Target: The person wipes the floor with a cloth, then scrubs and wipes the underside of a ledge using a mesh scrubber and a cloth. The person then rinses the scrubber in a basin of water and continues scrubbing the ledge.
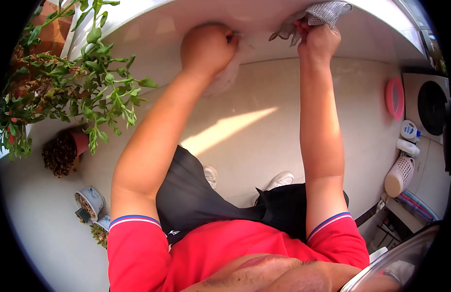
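A pale, glossy panel (262, 24) curves across the top of the view under a brighter white ledge (130, 14); its lower edge meets light, smooth floor (264, 92). That floor spreads between the two forearms, crossed by a slanting strip of sunlight. To the left, a leafy trailing plant (96, 90) reaches near the left forearm; to the right, a round pink plastic basin (395, 99) and a white perforated basket (399, 176) stand well apart from the right arm.

The right hand (322, 43) grips a grey mesh cloth (330, 13), which is soft, crumpled and full of small holes, its folds spilling out both sides of the fingers before the panel. The left hand (209, 47) is curled, pinching thin translucent plastic (225, 80) that hangs beneath; whether it is a bag or loose film, I cannot tell.
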### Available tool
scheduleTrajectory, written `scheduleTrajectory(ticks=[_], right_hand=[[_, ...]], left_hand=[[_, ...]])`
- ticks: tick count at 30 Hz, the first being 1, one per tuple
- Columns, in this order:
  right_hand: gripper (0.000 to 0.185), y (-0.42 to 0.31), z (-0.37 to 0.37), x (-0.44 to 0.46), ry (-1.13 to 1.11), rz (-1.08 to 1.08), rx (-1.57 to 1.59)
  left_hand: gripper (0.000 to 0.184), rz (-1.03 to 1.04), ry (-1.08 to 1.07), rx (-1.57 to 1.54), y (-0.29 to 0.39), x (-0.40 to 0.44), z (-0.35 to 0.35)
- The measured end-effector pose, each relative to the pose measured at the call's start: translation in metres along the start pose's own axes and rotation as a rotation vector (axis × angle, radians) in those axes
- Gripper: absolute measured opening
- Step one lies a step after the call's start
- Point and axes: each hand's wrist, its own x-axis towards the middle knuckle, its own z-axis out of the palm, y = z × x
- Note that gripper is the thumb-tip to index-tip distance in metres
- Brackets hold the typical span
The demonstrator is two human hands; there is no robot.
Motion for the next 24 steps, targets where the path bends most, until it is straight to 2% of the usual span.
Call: scheduleTrajectory(ticks=[4, 7, 10, 12, 13, 15, 18, 20, 23, 24], right_hand=[[0.018, -0.030, 0.016, -0.023, -0.044, -0.003, -0.048], [0.028, -0.022, 0.013, -0.016, -0.126, -0.108, -0.160], [0.026, -0.023, 0.045, -0.054, -0.183, -0.258, -0.441], [0.029, 0.002, 0.066, -0.077, -0.269, -0.494, -0.582], [0.029, 0.008, 0.073, -0.085, -0.272, -0.546, -0.618], [0.028, 0.008, 0.076, -0.087, -0.289, -0.618, -0.615], [0.026, 0.005, 0.044, -0.056, -0.232, -0.560, -0.656], [0.021, 0.007, 0.016, -0.032, -0.177, -0.415, -0.625], [0.020, 0.006, 0.004, -0.026, -0.173, -0.215, -0.371], [0.022, 0.006, 0.011, -0.033, -0.197, -0.271, -0.462]], left_hand=[[0.028, 0.000, -0.002, 0.040, -0.001, 0.002, 0.001], [0.028, 0.049, 0.055, 0.040, -0.004, 0.002, 0.004], [0.028, 0.065, 0.105, 0.002, -0.003, 0.001, 0.006], [0.027, -0.069, 0.013, 0.072, -0.004, 0.002, 0.007], [0.027, -0.141, -0.032, 0.110, -0.004, 0.002, 0.007], [0.027, -0.100, -0.013, 0.108, 0.003, 0.000, -0.001], [0.025, -0.013, -0.025, 0.053, -0.001, 0.000, -0.005], [0.025, 0.029, 0.020, 0.019, -0.003, 0.000, -0.001], [0.025, -0.019, -0.007, 0.041, 0.001, 0.001, -0.002], [0.025, -0.033, -0.019, 0.049, 0.004, 0.002, -0.001]])
